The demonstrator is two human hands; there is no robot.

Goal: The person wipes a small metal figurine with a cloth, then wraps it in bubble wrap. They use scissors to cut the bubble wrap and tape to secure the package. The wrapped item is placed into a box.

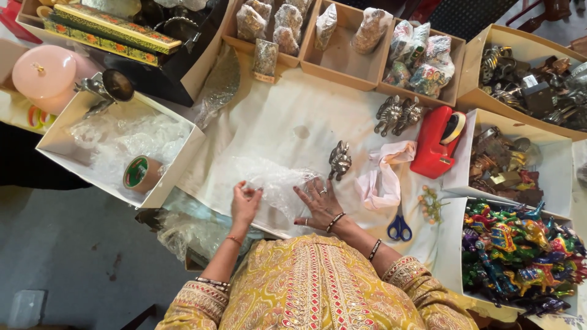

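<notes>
We press our right hand [319,205] flat, fingers spread, on a sheet of clear bubble wrap [275,183] lying on the white table [342,119] near us. Our left hand [245,205] pinches the sheet's left edge between curled fingers. A small metal figure [339,160] stands just beyond the wrap. Further right sit a red tape dispenser [435,146] and blue scissors [399,227].

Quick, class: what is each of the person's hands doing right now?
Left hand: fingers pinching the edge of the bubble wrap.
Right hand: open, flat on the bubble wrap.
</notes>
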